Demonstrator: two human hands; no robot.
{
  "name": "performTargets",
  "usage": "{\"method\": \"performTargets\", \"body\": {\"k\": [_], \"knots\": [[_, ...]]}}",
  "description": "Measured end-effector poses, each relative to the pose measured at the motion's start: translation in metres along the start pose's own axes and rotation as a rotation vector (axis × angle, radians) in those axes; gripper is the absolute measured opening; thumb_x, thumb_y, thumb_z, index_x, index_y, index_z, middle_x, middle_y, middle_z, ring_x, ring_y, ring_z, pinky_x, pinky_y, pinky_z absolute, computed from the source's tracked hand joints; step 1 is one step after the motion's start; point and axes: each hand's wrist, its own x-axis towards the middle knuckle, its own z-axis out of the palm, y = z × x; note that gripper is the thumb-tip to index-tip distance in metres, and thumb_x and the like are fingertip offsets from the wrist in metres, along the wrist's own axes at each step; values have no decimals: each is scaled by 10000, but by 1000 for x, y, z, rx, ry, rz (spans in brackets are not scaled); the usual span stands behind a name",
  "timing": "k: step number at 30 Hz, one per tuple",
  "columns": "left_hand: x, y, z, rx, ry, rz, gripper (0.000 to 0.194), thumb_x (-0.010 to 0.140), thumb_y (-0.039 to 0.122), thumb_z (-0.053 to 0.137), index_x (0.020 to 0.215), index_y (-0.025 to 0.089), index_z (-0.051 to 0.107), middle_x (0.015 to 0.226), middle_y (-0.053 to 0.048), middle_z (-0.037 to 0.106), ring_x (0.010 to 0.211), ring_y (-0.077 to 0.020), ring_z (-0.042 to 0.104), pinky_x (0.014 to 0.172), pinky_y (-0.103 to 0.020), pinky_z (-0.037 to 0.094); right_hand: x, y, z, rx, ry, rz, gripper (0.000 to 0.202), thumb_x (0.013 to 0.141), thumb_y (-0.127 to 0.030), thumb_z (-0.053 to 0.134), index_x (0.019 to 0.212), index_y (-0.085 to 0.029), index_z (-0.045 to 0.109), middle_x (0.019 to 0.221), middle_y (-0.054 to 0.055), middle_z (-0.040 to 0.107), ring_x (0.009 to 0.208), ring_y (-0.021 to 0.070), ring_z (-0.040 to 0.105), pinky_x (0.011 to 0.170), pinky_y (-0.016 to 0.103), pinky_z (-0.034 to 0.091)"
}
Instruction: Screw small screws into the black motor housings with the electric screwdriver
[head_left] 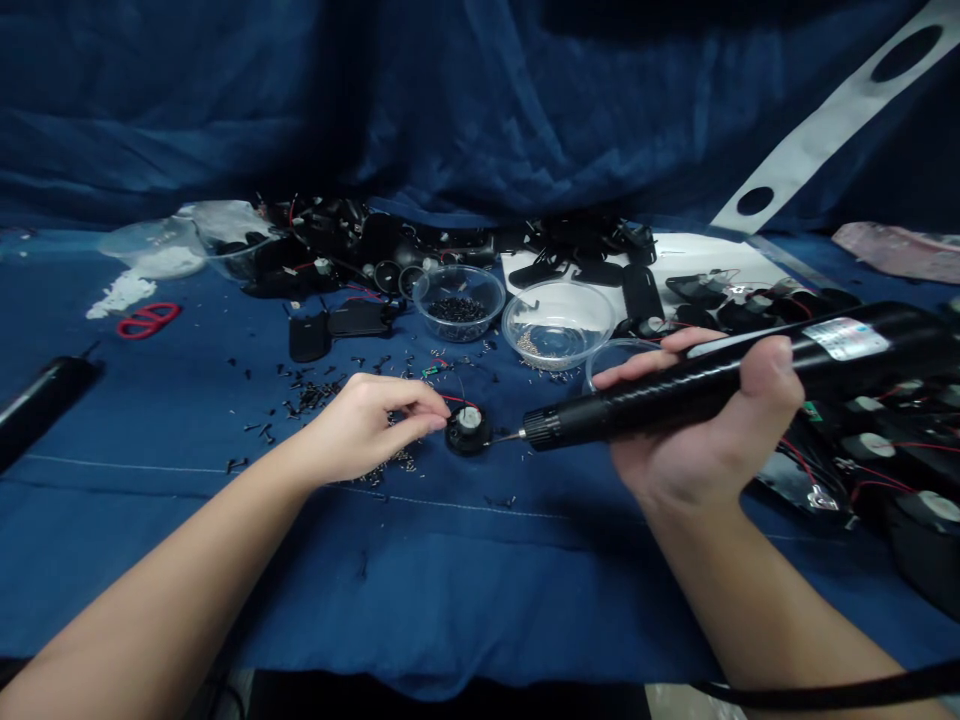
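My right hand (pixel 701 455) is wrapped round a black electric screwdriver (pixel 750 375), held slanting with its bit pointing left. The bit's tip meets the right edge of a small round black part (pixel 469 440) with a white centre, lying on the blue cloth. My left hand (pixel 375 420) pinches that part's left edge between thumb and fingers. A red wire and a small green circuit board (pixel 431 371) sit just behind it. Loose black screws (pixel 307 395) are scattered beside my left hand, with smaller screws partly hidden under it.
Behind the hands stand a clear bowl of black screws (pixel 459 310) and a clear bowl with small silver screws (pixel 559 325). Black parts with wires (pixel 874 445) pile up at right, more at the back. Red-handled scissors (pixel 148 320) and another black tool (pixel 49 405) lie left.
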Motion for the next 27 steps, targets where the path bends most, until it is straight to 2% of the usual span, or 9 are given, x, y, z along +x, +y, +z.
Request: {"method": "performTargets", "body": {"k": [6, 14, 17, 20, 24, 27], "knots": [[-1, -2, -1, -91, -94, -98, 147, 956, 305, 728, 1020, 197, 805, 875, -14, 826, 737, -140, 760, 667, -225, 574, 1, 0, -1, 8, -11, -17, 477, 854, -709, 586, 799, -240, 655, 544, -30, 634, 477, 185, 671, 481, 328, 567], [-2, -2, 4, 181, -50, 58, 84, 1013, 241, 625, 1055, 202, 686, 932, -11, 806, 811, -150, 762, 746, -250, 564, -1, -1, 0, 12, -9, -21, 487, 879, -701, 576, 825, -221, 637, 564, -20, 645, 491, 181, 679, 497, 320, 566], [-2, -6, 6, 233, -94, 117, 101, 1043, 232, 579, 1040, 208, 677, 953, -25, 793, 841, -167, 758, 779, -276, 569, -2, -1, 0, 10, -15, -15, 480, 877, -700, 584, 828, -226, 639, 569, -24, 655, 501, 185, 687, 502, 321, 568], [-1, -10, 5, 210, -178, 179, 156, 1063, 222, 537, 1018, 207, 685, 1035, -49, 791, 990, -195, 762, 885, -313, 576, -1, -1, 0, 21, -6, -17, 485, 868, -709, 585, 815, -231, 645, 558, -28, 657, 494, 187, 688, 493, 319, 562], [-1, -10, 2, 181, -196, 130, 142, 1047, 232, 558, 1026, 202, 695, 1090, -57, 798, 986, -197, 768, 869, -303, 581, 0, -2, 1, 20, -12, -28, 476, 875, -700, 568, 803, -236, 646, 548, -23, 668, 490, 196, 689, 483, 321, 552], [-2, -4, 1, 228, -189, 106, 139, 1032, 241, 575, 1042, 202, 708, 1009, -48, 803, 885, -193, 770, 800, -291, 576, 0, -2, 1, 28, -17, -41, 477, 890, -699, 560, 805, -238, 651, 549, -25, 662, 495, 192, 689, 478, 318, 549]]}}
